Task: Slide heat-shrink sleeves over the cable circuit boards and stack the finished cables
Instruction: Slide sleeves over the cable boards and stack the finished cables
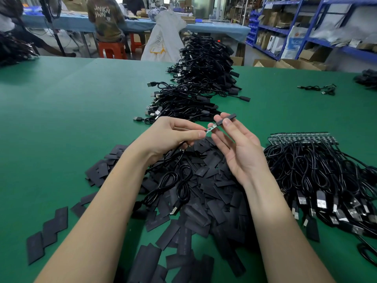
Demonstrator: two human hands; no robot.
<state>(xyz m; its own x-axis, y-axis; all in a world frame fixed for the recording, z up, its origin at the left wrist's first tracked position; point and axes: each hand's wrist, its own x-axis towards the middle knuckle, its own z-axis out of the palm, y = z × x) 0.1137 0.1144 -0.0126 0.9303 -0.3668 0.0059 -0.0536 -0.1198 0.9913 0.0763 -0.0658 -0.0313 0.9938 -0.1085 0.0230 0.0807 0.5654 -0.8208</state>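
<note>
My left hand (173,135) pinches a black cable just behind its small circuit board (210,129), above the green table. The cable (173,186) hangs down in loops onto a heap of flat black heat-shrink sleeves (206,193). My right hand (236,148) pinches one black sleeve (226,120) between thumb and fingertips; the sleeve covers the far tip of the board, and most of the board shows bare. A long stack of sleeved cables (195,82) runs away behind my hands. Cables with bare boards (318,166) lie bundled at the right.
The green table (71,119) stretches left. A few loose cables (318,88) lie far right, and black scissors handles (367,254) at the right edge. Seated people work at a blue table (85,21) behind; blue shelving (318,27) stands at the back right.
</note>
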